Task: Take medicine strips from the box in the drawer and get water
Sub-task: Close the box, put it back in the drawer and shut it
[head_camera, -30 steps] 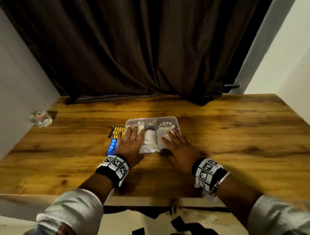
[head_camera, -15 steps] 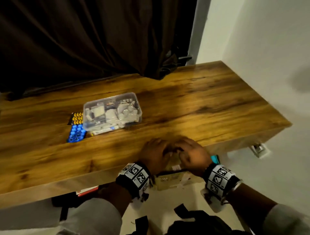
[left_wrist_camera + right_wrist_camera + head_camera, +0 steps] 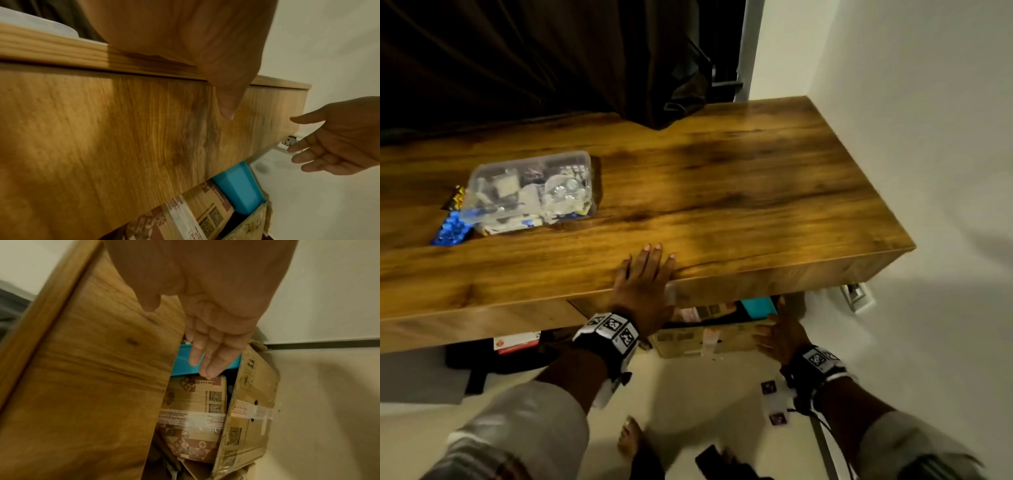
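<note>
A clear plastic box (image 3: 530,192) full of medicine packs stands on the wooden desk (image 3: 739,192). A blue strip (image 3: 450,229) and a yellow strip (image 3: 457,197) lie at its left side. My left hand (image 3: 650,260) lies flat on the desk's front edge, fingers straight, and its thumb (image 3: 226,105) hangs over the drawer front (image 3: 123,138). My right hand (image 3: 774,325) hovers below the drawer front with loose, straight fingers (image 3: 207,365) and holds nothing. It also shows in the left wrist view, right hand (image 3: 329,146) apart from the wood. The drawer front sits flush under the top.
Under the desk stands an open cardboard carton (image 3: 251,410) with a patterned package (image 3: 197,402) and a teal box (image 3: 238,186) inside. A white wall (image 3: 911,137) closes the right side, with a socket (image 3: 856,296) low down. A dark curtain (image 3: 551,58) hangs behind.
Both hands left the medicine box and came to the desk's front edge on the right. Since then the left hand has flattened on top and the right hand has dropped below the drawer front.
</note>
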